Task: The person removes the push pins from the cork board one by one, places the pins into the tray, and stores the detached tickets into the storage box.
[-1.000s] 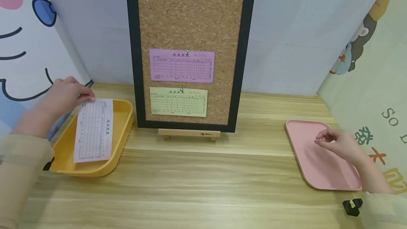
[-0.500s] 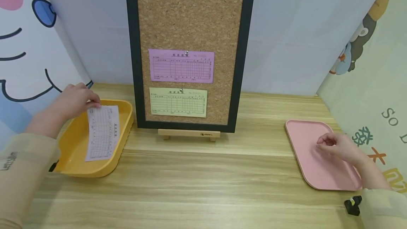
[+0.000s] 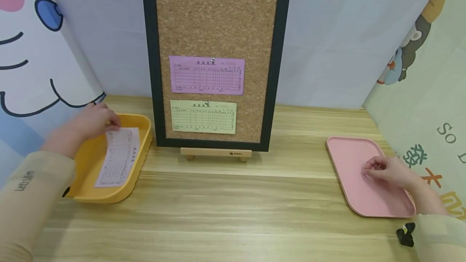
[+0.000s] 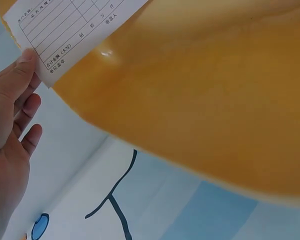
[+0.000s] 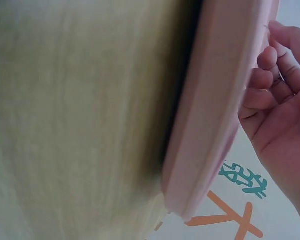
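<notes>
Between thumb and fingers, my left hand (image 3: 95, 122) pinches the upper end of a pale printed receipt slip (image 3: 120, 157). The slip hangs over the yellow basket (image 3: 85, 173), bent along its length; whether it touches the bottom I cannot tell. The left wrist view shows the thumb on the slip's corner. Over the pink tray (image 3: 354, 148), my right hand (image 3: 391, 172) has its thumb and fingertips together. A thin needle, seemingly of a pushpin (image 5: 266, 26), pokes out at these fingertips in the right wrist view; its head is hidden by the fingers.
A black-framed corkboard (image 3: 214, 19) stands upright on a small wooden easel (image 3: 216, 153) at the back. A purple receipt slip (image 3: 207, 75) and a yellow-green one (image 3: 203, 117) are pinned to it. A small black object (image 3: 405, 235) is near the right sleeve.
My left hand has moved right and downward with the slip, which now bends lower over the basket. My right hand has shifted only slightly above the tray.
</notes>
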Motion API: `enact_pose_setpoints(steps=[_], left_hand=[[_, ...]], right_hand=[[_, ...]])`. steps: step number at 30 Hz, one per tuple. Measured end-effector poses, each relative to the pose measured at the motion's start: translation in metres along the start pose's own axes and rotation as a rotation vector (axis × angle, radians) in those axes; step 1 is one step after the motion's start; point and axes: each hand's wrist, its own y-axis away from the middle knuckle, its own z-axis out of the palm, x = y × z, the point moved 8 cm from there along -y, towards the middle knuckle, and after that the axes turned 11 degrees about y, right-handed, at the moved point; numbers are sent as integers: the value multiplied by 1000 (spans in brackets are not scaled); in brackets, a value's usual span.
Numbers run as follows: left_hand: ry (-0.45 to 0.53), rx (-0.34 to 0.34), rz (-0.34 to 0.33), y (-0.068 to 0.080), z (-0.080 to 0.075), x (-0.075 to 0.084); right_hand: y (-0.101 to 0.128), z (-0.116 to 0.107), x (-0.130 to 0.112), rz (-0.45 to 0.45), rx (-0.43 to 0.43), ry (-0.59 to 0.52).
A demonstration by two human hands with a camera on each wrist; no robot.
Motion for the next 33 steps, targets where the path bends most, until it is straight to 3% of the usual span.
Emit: enact_pose_setpoints(steps=[10,21,26,33], left_hand=[[-39,-44,-14,1,8,1],[-12,-105,-59,3,11,-3],[8,-83,-68,3,8,3],[29,-7,-76,-2,-7,22]], right_hand=[[-4,7,8,25,-40,-34],[-7,9,10,25,-61,-65],[-4,6,7,0,-51,-69],[5,-9,-5,-13,-18,32]])
